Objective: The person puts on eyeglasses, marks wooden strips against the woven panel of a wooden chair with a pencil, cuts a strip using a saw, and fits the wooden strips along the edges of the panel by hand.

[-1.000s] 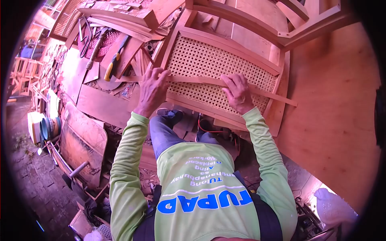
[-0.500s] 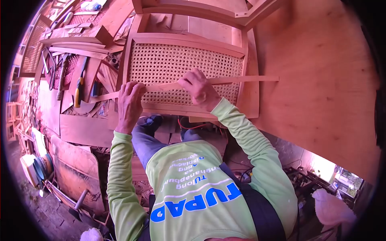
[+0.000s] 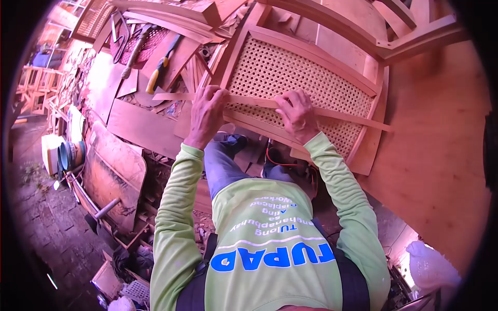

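A long thin wooden strip (image 3: 252,101) stretches across the near part of a woven cane panel (image 3: 298,75), which is set in a wooden frame (image 3: 316,56). My left hand (image 3: 206,116) is closed around the strip close to the frame's left side. Further along, my right hand (image 3: 300,115) pinches the same strip above the cane. One end of the strip juts out left past the frame, and the other passes its right side. My fingers hide short parts of the strip.
To the left lie a yellow-handled tool (image 3: 161,70), a hammer-like tool (image 3: 136,52) and scrap wood (image 3: 171,23). A large plywood sheet (image 3: 430,140) is on the right. Curved chair-like framing (image 3: 358,28) rises behind the panel. A bucket (image 3: 71,155) stands lower left.
My view has turned, so the panel appears tilted and further right. Both hands still hold the strip, which now slants down to the right; my left hand stays near the frame's left side.
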The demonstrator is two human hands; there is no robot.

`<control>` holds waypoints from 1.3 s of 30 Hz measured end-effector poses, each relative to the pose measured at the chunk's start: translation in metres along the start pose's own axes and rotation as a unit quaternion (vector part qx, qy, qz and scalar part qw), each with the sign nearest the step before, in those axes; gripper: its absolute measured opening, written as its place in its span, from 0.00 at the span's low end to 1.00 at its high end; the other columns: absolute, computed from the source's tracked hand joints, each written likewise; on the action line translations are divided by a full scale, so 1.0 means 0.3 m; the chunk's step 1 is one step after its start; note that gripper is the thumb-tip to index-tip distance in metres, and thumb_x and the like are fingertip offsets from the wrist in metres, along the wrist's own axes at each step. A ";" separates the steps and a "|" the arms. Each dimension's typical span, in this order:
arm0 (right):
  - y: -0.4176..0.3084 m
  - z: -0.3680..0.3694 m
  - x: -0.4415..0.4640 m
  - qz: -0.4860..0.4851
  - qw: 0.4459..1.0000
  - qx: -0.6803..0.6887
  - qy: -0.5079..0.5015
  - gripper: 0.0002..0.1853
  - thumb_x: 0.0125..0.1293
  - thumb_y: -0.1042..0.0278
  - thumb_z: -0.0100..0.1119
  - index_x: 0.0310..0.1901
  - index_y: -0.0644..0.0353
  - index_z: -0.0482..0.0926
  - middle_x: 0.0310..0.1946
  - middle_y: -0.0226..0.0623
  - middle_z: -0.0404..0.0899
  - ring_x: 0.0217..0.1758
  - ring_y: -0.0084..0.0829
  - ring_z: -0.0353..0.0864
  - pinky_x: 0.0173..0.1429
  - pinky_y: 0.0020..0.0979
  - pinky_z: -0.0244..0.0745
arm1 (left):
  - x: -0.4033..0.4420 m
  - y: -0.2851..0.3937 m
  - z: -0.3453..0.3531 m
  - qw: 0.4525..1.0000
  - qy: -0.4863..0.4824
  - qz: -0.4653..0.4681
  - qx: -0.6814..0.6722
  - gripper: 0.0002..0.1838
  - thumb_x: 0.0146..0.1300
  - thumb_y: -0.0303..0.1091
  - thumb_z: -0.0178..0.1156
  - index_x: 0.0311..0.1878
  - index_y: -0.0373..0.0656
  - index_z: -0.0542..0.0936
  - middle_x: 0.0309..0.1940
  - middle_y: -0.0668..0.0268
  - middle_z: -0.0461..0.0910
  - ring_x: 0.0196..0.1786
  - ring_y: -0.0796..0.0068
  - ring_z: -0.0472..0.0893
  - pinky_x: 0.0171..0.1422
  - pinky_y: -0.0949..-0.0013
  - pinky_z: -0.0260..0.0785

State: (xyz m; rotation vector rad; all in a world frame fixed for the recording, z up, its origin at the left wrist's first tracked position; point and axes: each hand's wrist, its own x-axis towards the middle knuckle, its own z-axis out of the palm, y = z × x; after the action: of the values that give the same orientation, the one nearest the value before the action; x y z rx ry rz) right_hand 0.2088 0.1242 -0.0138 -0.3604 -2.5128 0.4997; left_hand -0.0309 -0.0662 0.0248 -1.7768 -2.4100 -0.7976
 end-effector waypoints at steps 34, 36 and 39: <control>-0.242 0.083 -0.127 0.090 0.996 -0.012 0.001 0.16 0.64 0.71 0.73 0.52 0.57 0.82 0.49 0.38 0.77 0.58 0.46 0.77 0.62 0.48 0.74 | -0.145 0.047 -0.033 0.998 -0.026 0.029 -0.056 0.21 0.62 0.21 0.71 0.59 0.44 0.84 0.58 0.57 0.81 0.61 0.48 0.82 0.65 0.49 0.77; -0.259 0.078 -0.127 0.097 0.995 -0.013 0.002 0.16 0.63 0.72 0.74 0.52 0.57 0.82 0.50 0.38 0.77 0.58 0.45 0.78 0.62 0.48 0.74 | -0.154 0.062 -0.009 0.997 -0.039 0.034 -0.062 0.22 0.61 0.22 0.72 0.58 0.45 0.84 0.57 0.58 0.81 0.61 0.49 0.82 0.65 0.50 0.77; -0.255 0.070 -0.125 0.098 0.995 -0.015 0.002 0.18 0.62 0.73 0.75 0.53 0.57 0.83 0.50 0.37 0.78 0.58 0.44 0.79 0.62 0.48 0.74 | -0.163 0.058 0.013 0.997 -0.020 0.015 -0.073 0.21 0.61 0.22 0.72 0.57 0.46 0.84 0.56 0.59 0.81 0.60 0.49 0.82 0.65 0.49 0.77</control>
State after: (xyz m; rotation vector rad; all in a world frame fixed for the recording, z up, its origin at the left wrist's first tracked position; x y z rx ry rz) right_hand 0.2161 0.0366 -0.0154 -0.6230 -2.4963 0.5377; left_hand 0.0024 -0.1041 0.0119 -1.8929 -2.4011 -0.9664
